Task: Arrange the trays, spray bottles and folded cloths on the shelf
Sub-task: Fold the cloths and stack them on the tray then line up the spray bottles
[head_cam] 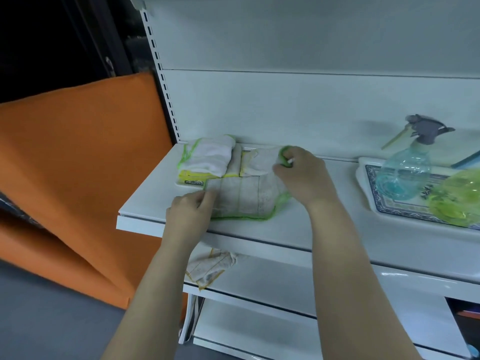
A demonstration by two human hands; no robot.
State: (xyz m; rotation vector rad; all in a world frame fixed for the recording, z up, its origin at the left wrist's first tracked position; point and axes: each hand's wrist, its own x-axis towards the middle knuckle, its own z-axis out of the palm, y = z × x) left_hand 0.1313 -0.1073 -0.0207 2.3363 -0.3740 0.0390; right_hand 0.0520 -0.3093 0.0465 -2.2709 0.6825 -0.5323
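A white cloth with a green edge (244, 197) lies partly folded on the white shelf (298, 229). My left hand (191, 210) pinches its near left corner. My right hand (301, 174) grips its far right green edge, lifted over the cloth. Behind it a small tray (191, 182) holds folded cloths (207, 158), green- and yellow-edged. At the right a blue-patterned tray (368, 188) carries a clear blue spray bottle (406, 175) with a grey trigger and a green bottle (459, 201).
A crumpled yellow-edged cloth (210, 266) lies on the lower shelf (272, 284). An orange panel (78, 165) leans left of the shelf unit. The slotted upright (162, 81) and white back wall rise behind the shelf.
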